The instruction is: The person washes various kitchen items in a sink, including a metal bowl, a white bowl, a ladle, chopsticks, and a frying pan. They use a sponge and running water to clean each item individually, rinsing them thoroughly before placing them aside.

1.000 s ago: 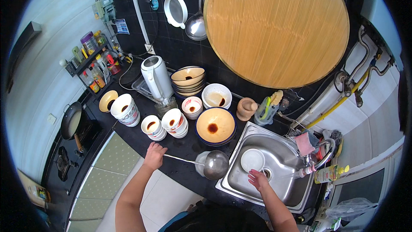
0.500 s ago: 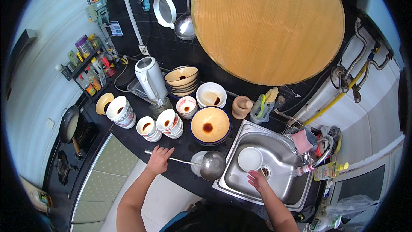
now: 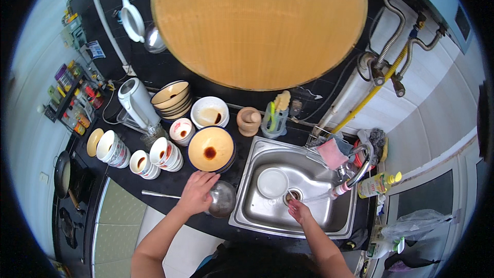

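Observation:
My left hand (image 3: 199, 193) reaches over the round metal bowl of a ladle (image 3: 223, 199), its fingers stretched out against the near edge. The ladle's handle (image 3: 160, 194) points left along the counter. My right hand (image 3: 298, 211) is down in the steel sink (image 3: 321, 224), fingertips drawn together at the drain (image 3: 294, 196); what they hold, if anything, is hidden. A thin white strip lies by the drain. Left of it sits a white dish (image 3: 272, 183). Water streams from the faucet (image 3: 358, 172) toward the drain.
Behind my left hand stand a cream bowl (image 3: 206, 146) with dark sauce, stacked white bowls (image 3: 165, 154), a kettle (image 3: 138, 103) and a wooden mortar (image 3: 248, 122). Right of the sink are a yellow bottle (image 3: 378, 184) and a pink cloth (image 3: 333, 153). A large round board (image 3: 262, 25) leans at the back.
My left hand has shifted from the ladle's handle to its bowl. The right hand has moved to the drain, its fingers drawing together. The whole view has swung to the right.

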A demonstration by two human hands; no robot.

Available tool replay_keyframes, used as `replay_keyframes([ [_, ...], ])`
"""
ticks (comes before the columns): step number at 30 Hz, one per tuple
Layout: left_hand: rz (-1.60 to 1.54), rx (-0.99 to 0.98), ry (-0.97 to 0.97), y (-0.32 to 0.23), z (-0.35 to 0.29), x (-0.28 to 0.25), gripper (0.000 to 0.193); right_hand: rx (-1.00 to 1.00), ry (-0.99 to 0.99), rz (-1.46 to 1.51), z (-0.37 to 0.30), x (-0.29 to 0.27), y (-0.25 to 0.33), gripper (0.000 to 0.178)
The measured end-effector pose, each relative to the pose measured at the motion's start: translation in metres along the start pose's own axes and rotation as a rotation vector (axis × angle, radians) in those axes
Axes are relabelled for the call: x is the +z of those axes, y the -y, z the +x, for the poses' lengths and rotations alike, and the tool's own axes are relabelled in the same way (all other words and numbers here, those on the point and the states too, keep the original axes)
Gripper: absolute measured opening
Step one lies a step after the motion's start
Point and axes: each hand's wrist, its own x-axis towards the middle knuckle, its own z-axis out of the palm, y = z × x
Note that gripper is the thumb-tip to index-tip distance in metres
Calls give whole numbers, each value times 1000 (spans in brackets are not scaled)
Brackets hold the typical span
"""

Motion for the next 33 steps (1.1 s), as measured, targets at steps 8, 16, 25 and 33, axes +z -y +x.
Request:
replay_keyframes([
  [8, -216, 180, 92, -54, 73, 98, 44, -96, 2, 105, 5, -14, 19, 23],
  [16, -331, -66, 234, -81, 57, 181, 37, 47, -144, -253, 85, -29, -26, 19],
  [25, -375, -345, 331, -78, 12, 215, 32, -401, -180, -1106, 229, -38, -107, 31],
  [33, -483, -637, 305, -64, -13, 259, 27, -30, -159, -581, 123, -12, -50, 29],
])
